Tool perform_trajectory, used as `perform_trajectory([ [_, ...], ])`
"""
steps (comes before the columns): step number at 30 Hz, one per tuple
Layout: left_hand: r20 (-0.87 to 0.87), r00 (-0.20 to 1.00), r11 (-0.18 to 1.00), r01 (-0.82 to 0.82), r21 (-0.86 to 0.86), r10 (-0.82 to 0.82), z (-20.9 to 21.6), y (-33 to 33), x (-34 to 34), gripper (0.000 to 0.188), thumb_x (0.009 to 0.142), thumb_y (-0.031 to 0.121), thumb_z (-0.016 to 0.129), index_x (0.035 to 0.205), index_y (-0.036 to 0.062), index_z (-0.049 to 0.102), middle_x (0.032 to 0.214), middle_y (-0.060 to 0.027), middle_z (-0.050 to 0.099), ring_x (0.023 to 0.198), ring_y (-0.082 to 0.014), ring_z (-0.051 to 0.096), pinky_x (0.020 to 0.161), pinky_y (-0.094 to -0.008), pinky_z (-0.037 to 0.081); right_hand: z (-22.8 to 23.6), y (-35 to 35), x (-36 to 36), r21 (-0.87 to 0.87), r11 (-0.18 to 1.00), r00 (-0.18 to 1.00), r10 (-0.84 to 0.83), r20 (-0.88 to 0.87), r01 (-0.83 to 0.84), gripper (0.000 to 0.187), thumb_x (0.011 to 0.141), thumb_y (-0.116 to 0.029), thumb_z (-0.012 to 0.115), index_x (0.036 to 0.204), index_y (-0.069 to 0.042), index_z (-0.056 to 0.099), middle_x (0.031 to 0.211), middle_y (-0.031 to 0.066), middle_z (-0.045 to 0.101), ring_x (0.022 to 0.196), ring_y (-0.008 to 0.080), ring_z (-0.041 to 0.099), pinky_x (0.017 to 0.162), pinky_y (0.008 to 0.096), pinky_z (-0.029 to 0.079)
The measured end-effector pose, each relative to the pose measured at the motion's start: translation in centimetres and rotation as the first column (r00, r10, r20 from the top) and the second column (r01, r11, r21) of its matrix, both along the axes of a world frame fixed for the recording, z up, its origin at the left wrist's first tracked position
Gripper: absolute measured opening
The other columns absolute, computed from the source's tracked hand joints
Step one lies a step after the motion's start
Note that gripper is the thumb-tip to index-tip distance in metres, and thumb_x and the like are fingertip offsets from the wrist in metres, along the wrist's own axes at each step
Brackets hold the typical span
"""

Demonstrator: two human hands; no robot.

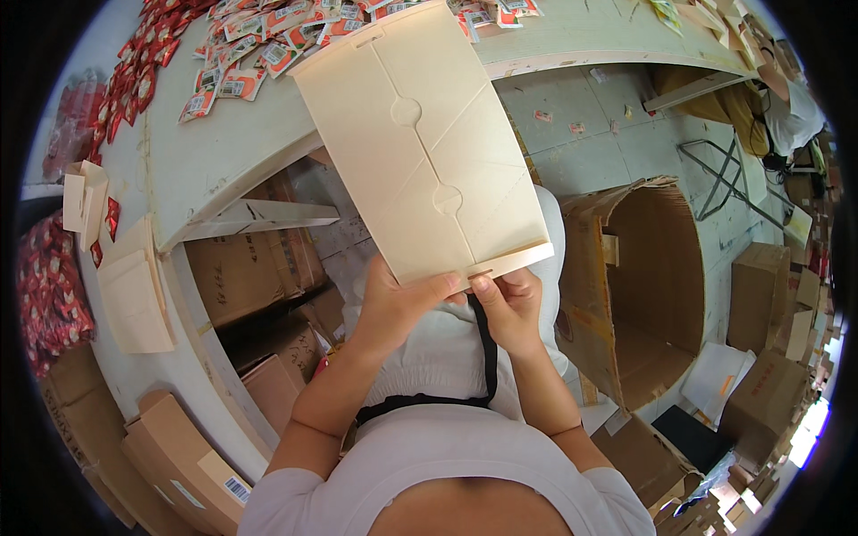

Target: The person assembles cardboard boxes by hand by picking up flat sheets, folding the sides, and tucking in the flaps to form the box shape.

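Note:
A cream paperboard box blank [393, 116], scored with fold lines and two round cut-outs, tilts up in front of me, its far end over the table edge. My left hand [407, 299] grips its near edge, the thumb lying along the board. Beside it, my right hand [508, 304] pinches a narrow folded flap [514, 261] at the near right corner between thumb and fingers. The board hides part of my left fingers.
A white table [223, 143] carries small orange-and-white packets [241, 82], red packets [143, 71] and stacked cream blanks [134, 295]. On the right stands a large open cardboard carton [657, 295]. Another person [791, 112] is at far right, near a folding stool frame [728, 174].

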State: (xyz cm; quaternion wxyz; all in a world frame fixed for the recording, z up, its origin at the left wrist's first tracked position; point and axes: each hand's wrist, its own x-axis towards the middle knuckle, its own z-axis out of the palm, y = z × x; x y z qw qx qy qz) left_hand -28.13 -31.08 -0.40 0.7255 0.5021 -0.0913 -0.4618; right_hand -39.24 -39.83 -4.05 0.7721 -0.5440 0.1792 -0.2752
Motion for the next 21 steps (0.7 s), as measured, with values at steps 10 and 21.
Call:
perform_trajectory([
  [10, 0.023, 0.992, 0.988, 0.122, 0.094, -0.124, -0.5, 0.9, -0.7, 0.021, 0.073, 0.002, 0.061, 0.092, -0.0027, 0.054, 0.082, -0.0074, 0.059, 0.068, -0.0140, 0.057, 0.056, -0.0264, 0.049, 0.4, -3.1, -1.0, -0.070, 0.964, 0.956, -0.262, -0.132, 0.255, 0.019, 0.086, -0.017, 0.055, 0.077, -0.001, 0.051, 0.060, 0.0007, 0.053, 0.051, 0.0039, 0.045, 0.047, 0.0175, 0.037],
  [21, 0.227, 0.973, 0.992, -0.066, 0.111, 0.039, -1.1, 1.1, 1.5, 0.023, 0.080, 0.008, 0.058, 0.101, -0.0020, 0.054, 0.090, -0.0045, 0.059, 0.076, -0.0093, 0.055, 0.066, -0.0229, 0.045, 1.1, -4.0, -1.7, -0.639, 0.765, 0.936, -0.280, -0.212, 0.084, 0.056, 0.077, -0.018, 0.064, 0.121, 0.003, 0.037, 0.098, 0.0195, 0.055, 0.085, 0.0234, 0.059, 0.065, 0.0295, 0.047],
])
